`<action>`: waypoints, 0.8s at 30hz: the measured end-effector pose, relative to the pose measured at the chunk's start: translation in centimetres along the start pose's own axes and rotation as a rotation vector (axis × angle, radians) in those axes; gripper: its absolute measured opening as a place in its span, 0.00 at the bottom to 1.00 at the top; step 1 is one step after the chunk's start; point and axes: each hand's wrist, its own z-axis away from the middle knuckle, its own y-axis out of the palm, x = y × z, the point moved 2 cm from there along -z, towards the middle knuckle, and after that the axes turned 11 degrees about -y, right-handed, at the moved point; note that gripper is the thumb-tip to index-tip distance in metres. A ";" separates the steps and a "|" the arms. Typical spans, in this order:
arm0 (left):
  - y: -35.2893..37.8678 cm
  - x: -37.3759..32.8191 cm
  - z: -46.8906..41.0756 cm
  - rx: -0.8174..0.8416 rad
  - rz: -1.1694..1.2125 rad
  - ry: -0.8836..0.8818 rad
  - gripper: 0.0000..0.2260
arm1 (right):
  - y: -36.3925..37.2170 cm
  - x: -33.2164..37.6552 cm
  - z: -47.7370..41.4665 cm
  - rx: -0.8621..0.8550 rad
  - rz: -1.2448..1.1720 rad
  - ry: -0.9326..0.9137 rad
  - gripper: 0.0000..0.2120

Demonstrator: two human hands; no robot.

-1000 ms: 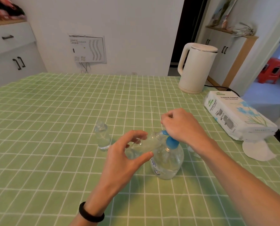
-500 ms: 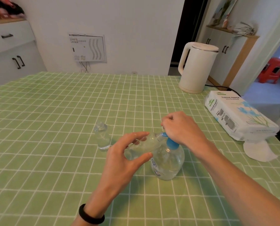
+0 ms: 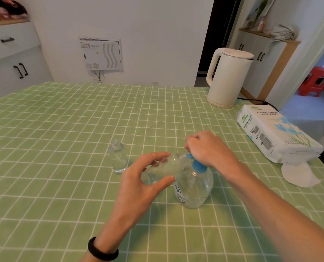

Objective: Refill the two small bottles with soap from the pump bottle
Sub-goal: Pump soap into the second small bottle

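Observation:
A round clear pump bottle (image 3: 194,188) with a blue pump top stands on the green checked tablecloth (image 3: 62,129). My right hand (image 3: 206,148) lies over the pump head, fingers curled round it. My left hand (image 3: 140,178) holds a small clear bottle (image 3: 166,167) tilted on its side, pinched between thumb and fingers, its mouth against the blue spout. A second small clear bottle (image 3: 118,157) stands upright and uncapped to the left, apart from both hands.
A white kettle (image 3: 227,76) stands at the back right of the table. A tissue paper pack (image 3: 274,133) lies at the right edge with a white round pad (image 3: 299,174) beside it. White cabinets stand behind on the left.
My right hand has sunk slightly on the pump head. The tilted small bottle and left hand stay almost still.

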 end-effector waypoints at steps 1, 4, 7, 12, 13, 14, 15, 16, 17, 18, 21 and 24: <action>0.0 0.0 0.0 0.000 0.001 -0.002 0.22 | 0.0 0.0 0.0 0.001 0.014 0.000 0.18; -0.1 0.1 0.2 0.000 0.007 -0.008 0.22 | -0.2 0.1 0.0 -0.010 0.024 -0.014 0.20; -0.2 -0.1 0.2 -0.004 0.015 -0.006 0.22 | -0.8 0.4 0.2 -0.030 -0.001 -0.012 0.26; -0.2 -0.3 0.0 -0.001 0.023 -0.002 0.23 | -1.2 0.8 0.4 -0.026 0.004 -0.019 0.31; -0.2 -0.3 0.1 0.000 0.026 -0.001 0.23 | -1.2 0.8 0.5 -0.023 -0.006 -0.012 0.32; -0.1 -0.3 0.1 0.002 0.026 0.002 0.23 | -1.1 0.7 0.6 -0.021 -0.023 -0.008 0.31; -0.1 -0.3 0.1 0.002 0.022 0.004 0.22 | -1.0 0.7 0.6 -0.019 -0.044 -0.006 0.31; 0.0 -0.3 0.1 -0.001 0.017 0.006 0.22 | -0.9 0.6 0.6 -0.017 -0.063 0.000 0.30; 0.0 -0.2 0.1 -0.005 0.012 0.006 0.22 | -0.7 0.6 0.6 -0.013 -0.072 0.007 0.29; 0.0 -0.1 0.1 -0.008 0.008 0.007 0.22 | -0.6 0.5 0.7 -0.005 -0.073 0.014 0.28; 0.2 0.0 0.2 -0.004 0.015 0.001 0.22 | -0.4 0.5 0.8 0.008 -0.074 0.022 0.25; 0.1 0.1 0.3 0.000 0.015 -0.009 0.22 | -0.7 0.7 1.0 -0.019 -0.071 0.017 0.25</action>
